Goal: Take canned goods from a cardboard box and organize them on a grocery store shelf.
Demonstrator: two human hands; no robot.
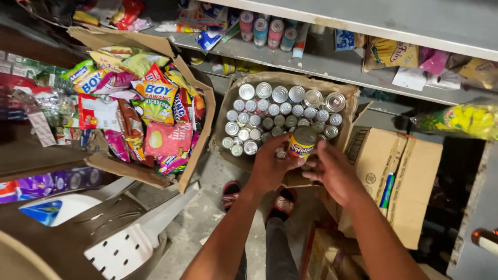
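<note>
I see the left hand [270, 168] and the right hand [334, 171] both wrapped around one yellow-labelled can [302, 143], fingers curled tight on its sides. The can sits upright at the near edge of an open cardboard box [353, 96] packed with silver-topped cans [280, 111]. Left of it, a carton of snack packets [150, 111]; a plastic chair [124, 233] lower left.

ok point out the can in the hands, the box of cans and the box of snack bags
can [302, 143], head view, yellow label
box of cans [350, 95], head view, right rim
box of snack bags [202, 136], head view, right wall
</note>
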